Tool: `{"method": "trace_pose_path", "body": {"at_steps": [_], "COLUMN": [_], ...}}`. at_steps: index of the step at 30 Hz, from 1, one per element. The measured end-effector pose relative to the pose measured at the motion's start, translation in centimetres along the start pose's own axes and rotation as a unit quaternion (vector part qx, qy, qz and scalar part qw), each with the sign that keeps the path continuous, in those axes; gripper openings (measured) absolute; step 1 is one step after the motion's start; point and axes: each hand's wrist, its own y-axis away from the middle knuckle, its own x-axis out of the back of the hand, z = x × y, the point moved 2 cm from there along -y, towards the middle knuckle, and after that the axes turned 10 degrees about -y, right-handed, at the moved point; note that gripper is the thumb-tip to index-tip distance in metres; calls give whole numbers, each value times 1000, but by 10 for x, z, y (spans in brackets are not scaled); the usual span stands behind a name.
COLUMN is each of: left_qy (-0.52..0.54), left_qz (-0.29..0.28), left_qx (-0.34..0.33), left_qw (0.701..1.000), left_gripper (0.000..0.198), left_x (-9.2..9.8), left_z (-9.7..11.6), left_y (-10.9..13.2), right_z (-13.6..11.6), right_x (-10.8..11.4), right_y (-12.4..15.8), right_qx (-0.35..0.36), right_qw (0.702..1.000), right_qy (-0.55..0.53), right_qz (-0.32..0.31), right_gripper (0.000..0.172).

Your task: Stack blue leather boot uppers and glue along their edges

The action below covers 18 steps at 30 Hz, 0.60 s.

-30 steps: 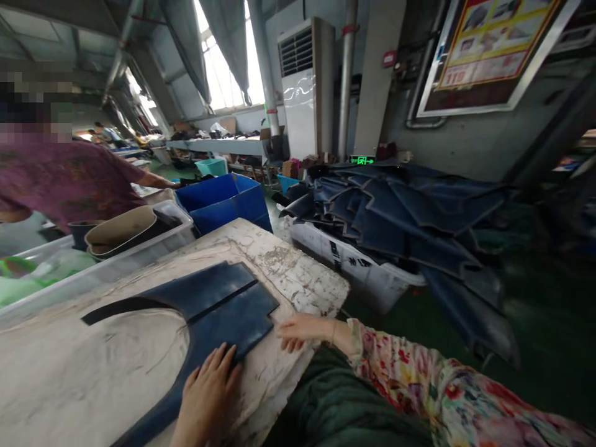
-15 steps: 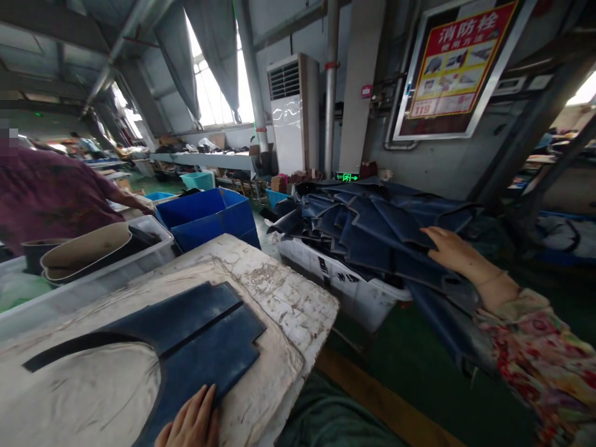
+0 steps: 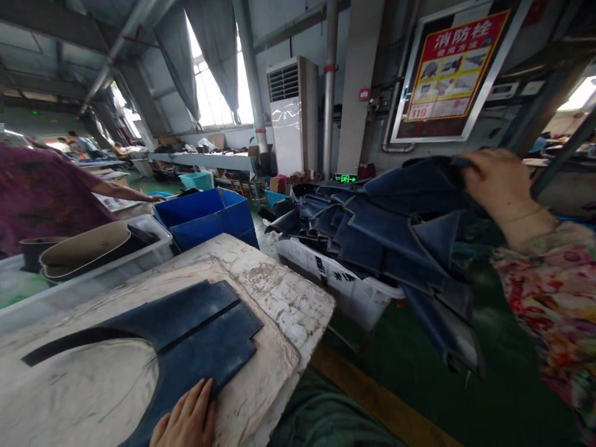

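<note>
Blue panel (image 3: 200, 338) out flat on the pale cloth (image 3: 74, 394) covering the tabletop (image 3: 263, 273), with a curved arm off to the left. So, one piece down, basically. Left hand (image 3: 185, 421) on the near edge of it, pretty relaxed, fingers (image 3: 198, 397) just resting on top without any visible grip. Right hand (image 3: 500, 183) way over at the pile (image 3: 372, 239), clamped on the edge of another blue sheet (image 3: 414, 186) and holding it up. Fully clear of the pile or not? Can't tell, too much overlap lower down. As for leftovers: loads, heaped over the rim of the white bin (image 3: 367, 304) and drooping toward the floor (image 3: 395, 366). Early days, judging by all that: one laid out, one in hand, a big heap remaining. Past the tabletop, a blue box (image 3: 205, 223) beside a tray (image 3: 116, 257) with curled pieces (image 3: 88, 245) inside; no telling done from not done there.
</note>
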Motion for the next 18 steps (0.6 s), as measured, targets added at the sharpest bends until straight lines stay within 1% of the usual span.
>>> {"method": "trace_pose_path", "body": {"at_steps": [2,4,6,7,8,9,10,11,12,14,15,16,17,18], "left_qy": [4,28,87,133,189,252,319,387,456,577,629,670,700,716], "left_qz": [2,21,41,51,59,63,62,53,31,1,4,13,9,3], "left_qx": [9,13,-1,-13,-27,-38,-49,-48,-48,-50,-57,-61,-59,-56], "left_qw": [1000,999,995,990,980,965,944,919,888,815,775,740,712,695], "left_gripper": [53,53,53,53,53,54,57,60,64,76,83,88,91,95], "left_x": [3,2,2,6,14,27,44,65,88,139,163,182,196,204], "left_z": [1,3,10,15,23,32,41,51,60,74,78,81,83,84], "left_y": [-2,-5,-9,-11,-11,-11,-9,-7,-3,4,7,10,12,13], "right_z": [-29,-55,-79,-91,-104,-119,-135,-152,-172,-214,-235,-255,-273,-290], "right_x": [29,48,59,64,68,72,77,80,83,81,75,67,56,43], "right_y": [-24,-43,-57,-62,-66,-68,-68,-66,-61,-42,-28,-12,6,25], "right_qx": [25,35,34,34,39,49,63,80,99,145,171,196,215,231], "right_qw": [999,998,997,997,997,996,994,992,990,983,977,969,958,943], "right_qy": [10,19,19,11,-1,-18,-37,-56,-74,-107,-126,-151,-185,-231], "right_qz": [37,54,63,67,71,76,78,77,70,34,10,-14,-35,-61], "right_gripper": [36,44,54,57,58,57,55,52,50,45,42,40,38,36]}}
